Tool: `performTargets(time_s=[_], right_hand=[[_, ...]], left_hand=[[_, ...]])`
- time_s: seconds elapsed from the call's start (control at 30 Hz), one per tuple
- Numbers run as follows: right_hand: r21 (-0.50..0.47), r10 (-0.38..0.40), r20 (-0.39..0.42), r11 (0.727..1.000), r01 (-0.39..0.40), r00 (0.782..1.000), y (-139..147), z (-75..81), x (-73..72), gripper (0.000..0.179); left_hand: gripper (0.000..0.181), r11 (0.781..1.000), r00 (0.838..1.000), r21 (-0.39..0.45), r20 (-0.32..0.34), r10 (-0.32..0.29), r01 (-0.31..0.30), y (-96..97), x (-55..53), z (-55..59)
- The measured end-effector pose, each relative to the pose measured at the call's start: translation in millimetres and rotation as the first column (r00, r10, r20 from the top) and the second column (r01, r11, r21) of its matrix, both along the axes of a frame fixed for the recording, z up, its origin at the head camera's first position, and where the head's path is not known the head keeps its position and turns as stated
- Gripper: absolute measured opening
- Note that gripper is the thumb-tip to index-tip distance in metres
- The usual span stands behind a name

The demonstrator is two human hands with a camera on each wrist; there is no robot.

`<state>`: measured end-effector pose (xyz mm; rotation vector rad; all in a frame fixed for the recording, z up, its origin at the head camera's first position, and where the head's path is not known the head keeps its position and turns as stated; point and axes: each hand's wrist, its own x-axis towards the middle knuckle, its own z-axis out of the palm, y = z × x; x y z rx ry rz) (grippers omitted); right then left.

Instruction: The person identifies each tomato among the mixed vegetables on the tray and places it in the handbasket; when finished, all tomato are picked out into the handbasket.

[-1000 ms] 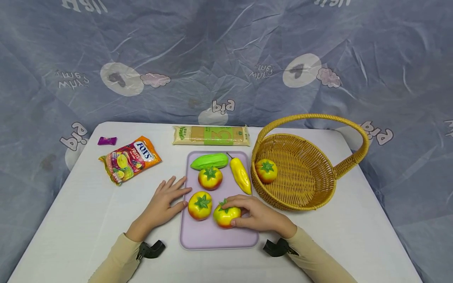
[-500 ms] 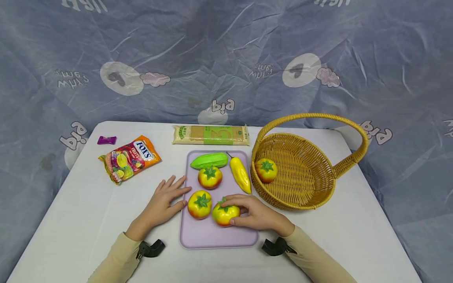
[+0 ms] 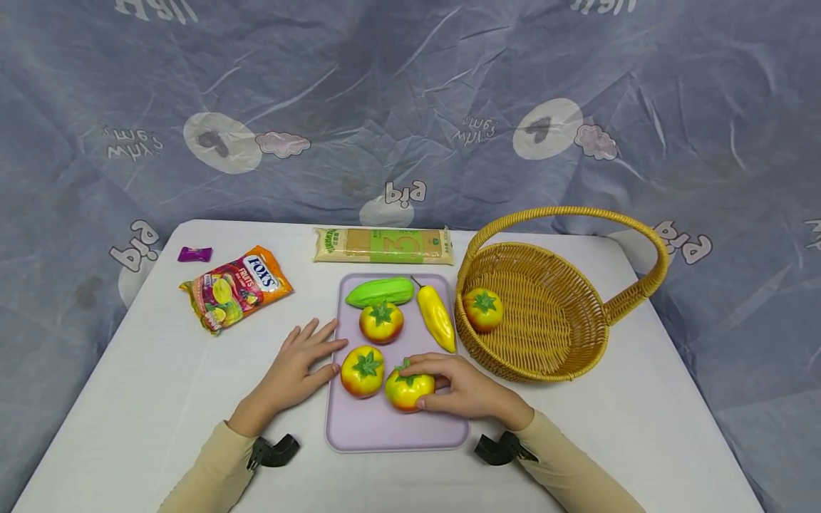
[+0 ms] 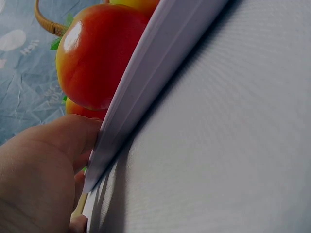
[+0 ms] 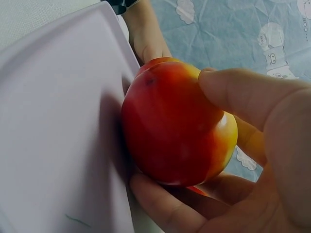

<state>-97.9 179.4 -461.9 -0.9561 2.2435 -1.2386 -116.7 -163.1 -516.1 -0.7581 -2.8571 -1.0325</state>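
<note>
My right hand (image 3: 458, 385) grips a yellow-and-red toy tomato (image 3: 408, 390) at the lower right of the lilac tray (image 3: 398, 436); the right wrist view shows thumb and fingers around this tomato (image 5: 175, 126), close over the tray. With fingers spread, my left hand (image 3: 291, 372) lies along the tray's left edge, its fingertips on the rim, as the left wrist view also shows near a tomato (image 4: 97, 53). Beside the held one sits a second tomato (image 3: 362, 372), and a third tomato (image 3: 381, 323) is above it. A green ridged toy vegetable (image 3: 380, 292) and a yellow pepper (image 3: 436, 317) share the tray.
Right of the tray stands a wicker basket (image 3: 599, 306) with a tall handle and one tomato (image 3: 484, 310) inside. A pack of noodles (image 3: 383, 246) lies behind the tray. On the left are a candy bag (image 3: 237, 288) and a small purple sweet (image 3: 194, 254).
</note>
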Motion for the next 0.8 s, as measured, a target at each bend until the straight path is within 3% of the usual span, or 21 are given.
performTargets(time_s=[0.2,0.8], right_hand=[[0.005,0.008,0.011,1.000,-0.008,1.000,0.4,0.1,0.1,0.047],[0.020,0.027,-0.023,0.999,-0.027,0.999,1.6,0.2,-1.1,0.052]], left_hand=[[0.042,1.000,0.999,0.015,-0.040,-0.002,0.003,0.4,0.1,-3.5],[0.043,1.000,1.000,0.005,-0.020,0.001,-0.001,0.5,-0.6,-1.7]])
